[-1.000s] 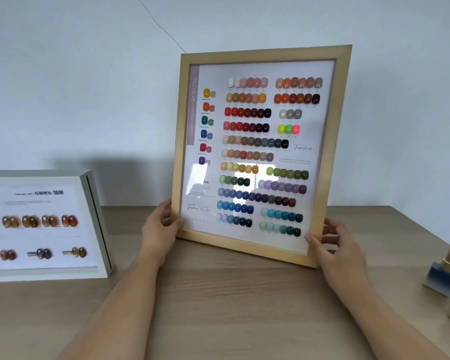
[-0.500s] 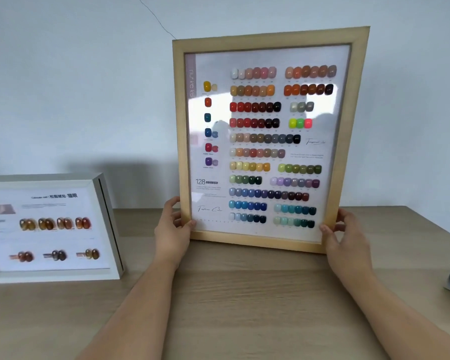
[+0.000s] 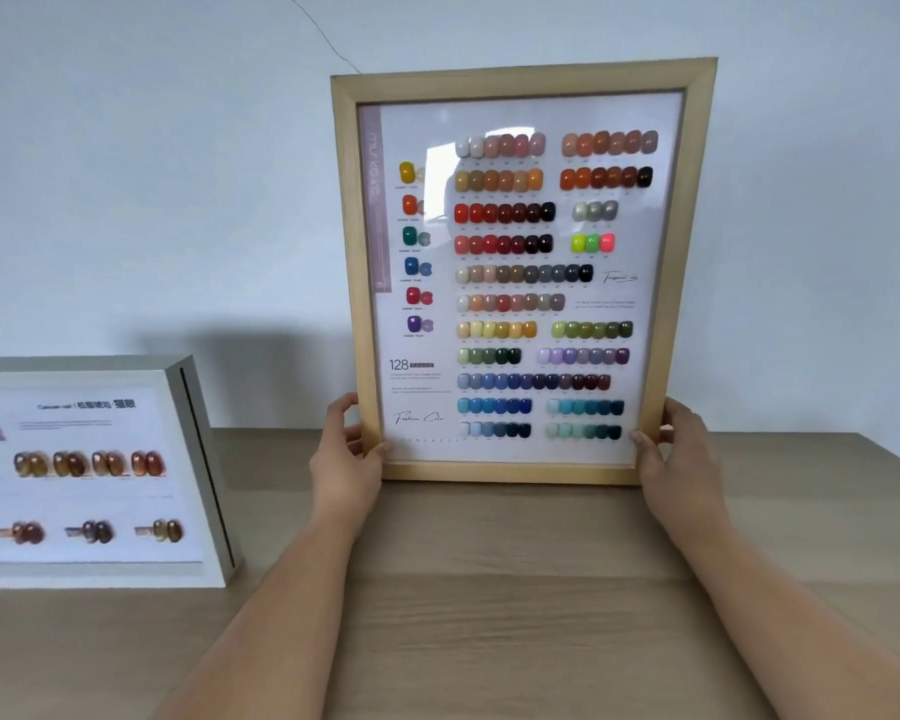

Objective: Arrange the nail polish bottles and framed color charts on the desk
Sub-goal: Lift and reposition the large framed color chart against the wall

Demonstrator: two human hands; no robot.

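we hold the wooden framed color chart (image 3: 524, 272) upright near the back of the desk (image 3: 489, 615), its lower edge down at the desk surface, though we cannot tell whether it rests there or hangs just above. our left hand (image 3: 345, 462) grips the lower left corner, thumb laid over the front of the frame and the fingers (image 3: 345, 407) curled around the side toward the back. our right hand (image 3: 679, 454) clasps the lower right corner in the same way, thumb on the front edge, fingers wrapped behind. the chart faces us, with rows of small coloured nail swatches under glass and a pale glare patch on the upper left.

well apart to the left, a white framed color chart (image 3: 89, 472) stands on the desk, tilted back, showing amber and brown swatches; its left part runs out of view. bare desk lies between the two frames. behind both is a plain pale wall (image 3: 152, 174), and the wooden frame throws a soft shadow on it to the left. a thin dark line (image 3: 323, 36) runs down the wall to the frame's top left corner. nothing stands in front of the frame except our own forearms.
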